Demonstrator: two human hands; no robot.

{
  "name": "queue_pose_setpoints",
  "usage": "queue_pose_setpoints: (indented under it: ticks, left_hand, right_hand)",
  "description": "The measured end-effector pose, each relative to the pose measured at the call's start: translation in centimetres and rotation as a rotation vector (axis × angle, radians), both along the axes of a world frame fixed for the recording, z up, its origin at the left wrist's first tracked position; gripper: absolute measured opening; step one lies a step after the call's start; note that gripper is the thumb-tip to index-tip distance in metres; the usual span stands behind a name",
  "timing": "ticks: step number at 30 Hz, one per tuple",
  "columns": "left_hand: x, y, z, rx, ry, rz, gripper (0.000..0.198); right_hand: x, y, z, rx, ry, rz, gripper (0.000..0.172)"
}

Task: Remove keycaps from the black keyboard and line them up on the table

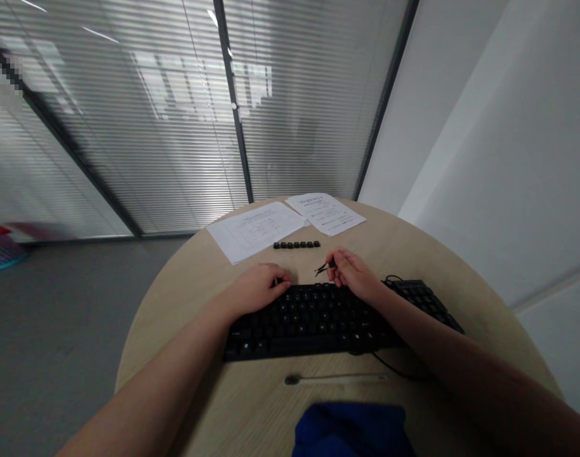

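A black keyboard (309, 324) lies across the round table in front of me. My left hand (259, 289) rests at its far left edge, fingers curled in and thumb close to the forefinger. A dark patch shows between them, too small to name. Just above the keyboard's back edge, my right hand (348, 271) is closed around a small keycap puller (322, 268), its thin dark prongs pointing left, with nothing visible between them. Beyond both hands, several black keycaps (296, 245) stand in a neat row on the wood.
Two printed sheets (256, 230) lie at the table's (176, 304) far side. Nearer me are a pale-handled brush (337, 379) with a dark head and a blue cloth (351, 428). The keyboard's cable (395, 369) trails under my right forearm. A basket (3, 249) stands on the floor at left.
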State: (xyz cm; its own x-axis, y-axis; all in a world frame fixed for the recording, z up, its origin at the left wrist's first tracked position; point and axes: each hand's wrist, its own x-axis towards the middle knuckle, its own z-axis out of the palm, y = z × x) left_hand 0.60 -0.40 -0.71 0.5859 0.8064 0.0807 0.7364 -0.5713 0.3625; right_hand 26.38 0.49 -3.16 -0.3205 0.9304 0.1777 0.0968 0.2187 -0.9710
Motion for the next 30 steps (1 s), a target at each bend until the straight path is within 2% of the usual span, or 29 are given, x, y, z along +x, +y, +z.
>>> queue_pose_setpoints:
  ticks: [4,12,17,30]
  left_hand:
    - [0.13,-0.08,0.05,-0.009,0.002,-0.002,0.028]
    - [0.27,-0.2,0.24,-0.028,0.015,-0.005,0.029]
    - [0.33,-0.19,0.27,-0.035,0.005,0.001,0.028]
    - [0.32,-0.22,0.21,-0.055,-0.016,-0.011,0.029]
  right_hand:
    - [0.11,-0.27,-0.01,0.016,-0.043,-0.03,0.05]
    - [0.13,-0.47,-0.29,0.085,-0.151,0.012,0.038]
    - [0.21,-0.19,-0.44,0.077,-0.199,0.019,0.037]
    - [0.2,-0.74,0.0,0.21,-0.322,0.065,0.036]
